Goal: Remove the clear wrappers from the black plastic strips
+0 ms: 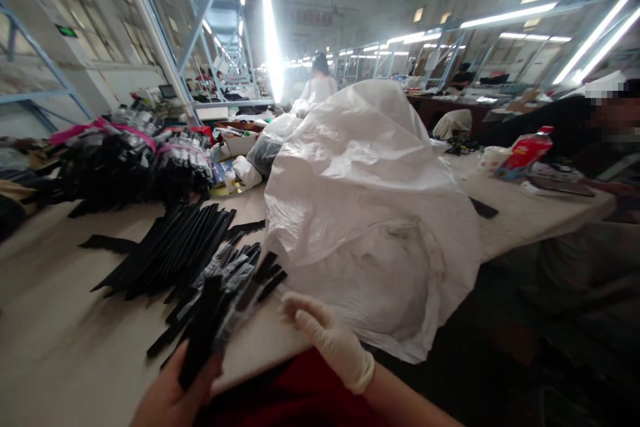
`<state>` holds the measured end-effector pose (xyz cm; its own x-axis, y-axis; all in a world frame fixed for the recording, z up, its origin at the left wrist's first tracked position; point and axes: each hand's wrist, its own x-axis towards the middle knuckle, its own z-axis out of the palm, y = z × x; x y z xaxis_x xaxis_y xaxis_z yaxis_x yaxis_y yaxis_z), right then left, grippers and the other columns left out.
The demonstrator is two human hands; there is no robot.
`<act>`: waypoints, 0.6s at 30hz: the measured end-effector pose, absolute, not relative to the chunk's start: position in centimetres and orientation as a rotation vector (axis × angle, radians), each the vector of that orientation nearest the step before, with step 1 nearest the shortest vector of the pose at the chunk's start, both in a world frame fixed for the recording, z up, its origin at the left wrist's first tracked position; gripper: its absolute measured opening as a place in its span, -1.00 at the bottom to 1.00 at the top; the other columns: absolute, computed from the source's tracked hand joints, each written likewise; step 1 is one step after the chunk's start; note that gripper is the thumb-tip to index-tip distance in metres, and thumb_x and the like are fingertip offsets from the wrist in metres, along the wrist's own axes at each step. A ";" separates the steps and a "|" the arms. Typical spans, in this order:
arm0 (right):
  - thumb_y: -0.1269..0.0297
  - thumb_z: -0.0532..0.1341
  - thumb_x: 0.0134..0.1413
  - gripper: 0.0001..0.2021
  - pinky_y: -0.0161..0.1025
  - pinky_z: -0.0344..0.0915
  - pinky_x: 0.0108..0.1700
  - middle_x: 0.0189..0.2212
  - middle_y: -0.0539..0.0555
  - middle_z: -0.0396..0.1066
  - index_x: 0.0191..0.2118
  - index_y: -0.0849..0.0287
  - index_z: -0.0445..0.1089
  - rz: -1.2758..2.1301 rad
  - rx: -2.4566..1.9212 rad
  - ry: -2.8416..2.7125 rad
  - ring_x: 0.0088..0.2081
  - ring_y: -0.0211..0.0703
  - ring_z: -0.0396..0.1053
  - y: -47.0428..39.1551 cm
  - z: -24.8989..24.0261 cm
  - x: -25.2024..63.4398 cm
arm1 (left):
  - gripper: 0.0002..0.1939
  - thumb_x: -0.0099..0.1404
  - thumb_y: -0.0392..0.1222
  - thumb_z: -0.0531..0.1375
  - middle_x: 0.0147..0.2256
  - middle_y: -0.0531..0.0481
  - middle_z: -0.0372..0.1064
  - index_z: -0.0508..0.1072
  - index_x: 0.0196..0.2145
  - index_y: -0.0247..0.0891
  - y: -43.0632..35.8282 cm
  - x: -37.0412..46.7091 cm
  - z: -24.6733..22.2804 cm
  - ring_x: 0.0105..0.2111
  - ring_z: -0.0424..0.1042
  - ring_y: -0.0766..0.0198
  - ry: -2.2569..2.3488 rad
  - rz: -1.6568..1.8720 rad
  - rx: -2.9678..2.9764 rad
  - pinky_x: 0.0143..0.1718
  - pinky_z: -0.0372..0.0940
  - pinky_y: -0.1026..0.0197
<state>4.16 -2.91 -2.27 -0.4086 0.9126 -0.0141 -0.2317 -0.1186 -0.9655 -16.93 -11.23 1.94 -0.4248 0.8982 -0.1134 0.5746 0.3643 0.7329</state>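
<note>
My bare left hand is closed round a bundle of black strips, some with clear plastic on them, at the table's near edge. My right hand, in a pale thin glove, is held over the table edge with thumb and fingers apart and nothing between them. It is just in front of a large white plastic sheet or bag. Left of that lies a fanned pile of black strips, and more plastic-wrapped strips lie beyond my left hand.
Black bundles tied with pink bands are heaped at the back left. A box stands behind the yellow tray area. On the right are a red package, a phone-like dark object and a person's dark sleeve.
</note>
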 end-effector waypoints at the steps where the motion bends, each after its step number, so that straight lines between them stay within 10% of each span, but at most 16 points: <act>1: -0.01 0.20 -0.04 -0.61 -0.18 0.27 -0.10 -0.23 0.08 0.46 -0.14 0.13 0.41 1.541 -0.922 -1.227 -0.18 -0.11 0.38 -1.8 -2.6 5.7 | -0.64 0.13 0.20 0.04 -0.59 0.08 0.38 0.32 -0.36 -0.13 -10.6 -18.3 2.5 -0.54 0.41 0.11 2.277 0.802 1.332 -0.49 0.26 0.18; 8: -0.08 0.03 0.03 -0.57 -0.14 0.19 -0.23 -0.39 0.20 0.45 -0.35 0.20 0.43 0.721 -1.664 -1.590 -0.30 0.01 0.38 6.2 -4.6 14.3 | -0.60 0.30 -0.16 -0.16 -0.18 -0.33 0.39 0.34 -0.13 -0.45 -5.1 -21.0 2.1 -0.16 0.39 -0.07 2.597 0.268 1.881 -0.13 0.22 0.00; 18: 0.13 0.13 -0.06 -0.76 -0.27 0.14 -0.38 -0.48 0.07 0.41 -0.42 0.20 0.42 1.175 -1.524 -1.739 -0.42 -0.16 0.31 6.1 -5.3 13.9 | -0.60 0.35 -0.07 -0.20 -0.21 -0.20 0.46 0.31 -0.14 -0.34 -6.6 -22.9 2.2 -0.22 0.46 0.07 2.633 0.239 1.707 -0.26 0.27 0.16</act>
<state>13.90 6.09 -5.28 -0.2134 0.9663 -0.1439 0.4943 -0.0203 -0.8691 -22.94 -6.63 2.22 -0.4119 0.9071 0.0872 0.9079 0.4003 0.1241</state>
